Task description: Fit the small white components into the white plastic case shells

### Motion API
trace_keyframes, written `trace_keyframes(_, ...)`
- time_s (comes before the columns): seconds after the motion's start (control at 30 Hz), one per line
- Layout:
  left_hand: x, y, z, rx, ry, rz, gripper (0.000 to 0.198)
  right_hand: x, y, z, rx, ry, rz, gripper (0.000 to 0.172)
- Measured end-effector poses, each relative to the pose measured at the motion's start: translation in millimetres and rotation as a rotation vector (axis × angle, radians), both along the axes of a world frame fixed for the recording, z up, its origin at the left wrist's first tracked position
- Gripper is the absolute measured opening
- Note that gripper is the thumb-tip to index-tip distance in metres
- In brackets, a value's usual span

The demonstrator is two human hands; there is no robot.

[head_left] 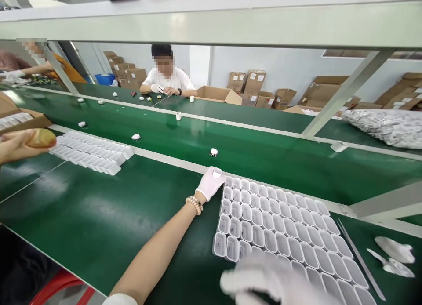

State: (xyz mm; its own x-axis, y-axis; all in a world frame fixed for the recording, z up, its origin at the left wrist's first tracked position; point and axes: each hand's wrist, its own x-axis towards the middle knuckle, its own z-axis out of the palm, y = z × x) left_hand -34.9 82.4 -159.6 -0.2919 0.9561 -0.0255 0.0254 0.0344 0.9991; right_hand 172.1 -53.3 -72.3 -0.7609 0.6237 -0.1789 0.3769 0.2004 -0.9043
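Observation:
My left hand [209,184], in a white glove with a bead bracelet at the wrist, is closed on a small white plastic case [216,173] at the far left corner of a block of cases. Beside it, several rows of open-topped white plastic cases [270,207] stand on the green table. Some in the left columns show a small dark slot at the bottom. My right hand [267,276], also gloved, is smeared by motion over the near edge of these rows; its fingers cannot be read clearly.
A green conveyor belt [171,140] beyond the table carries small white-topped parts [214,152]. More white cases [92,152] stand at left, where another person's hand [16,146] holds a yellowish-brown rounded thing. Tweezers-like metal strip [361,259] and gloves [394,248] lie right. Shelf posts [349,92] rise behind.

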Motion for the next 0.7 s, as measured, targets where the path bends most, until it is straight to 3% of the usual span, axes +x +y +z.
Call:
trace_keyframes(0.07,0,0,0.2,0.013,0.011,0.014,0.02,-15,54,21.3,0.206,-0.107,-0.101,0.024)
trace_keyframes(0.13,-1,-2,0.8,0.026,0.025,0.023,0.022,-39,116,29.2,0.407,-0.246,-0.25,0.025)
trace_keyframes(0.23,0,-3,2.1,0.049,0.048,0.025,0.024,-77,199,15.9,0.453,-0.345,-0.308,0.028)
trace_keyframes(0.3,0,-4,3.3,0.069,0.065,0.022,0.025,-94,234,0.7,0.471,-0.374,-0.299,0.032)
trace_keyframes(0.47,2,-5,6.5,0.124,0.112,0.007,0.027,-103,265,-21.2,0.451,-0.368,-0.237,0.028)
trace_keyframes(0.7,5,-13,15.9,0.211,0.17,-0.031,0.027,-87,255,-28.8,0.324,-0.192,-0.299,0.023)
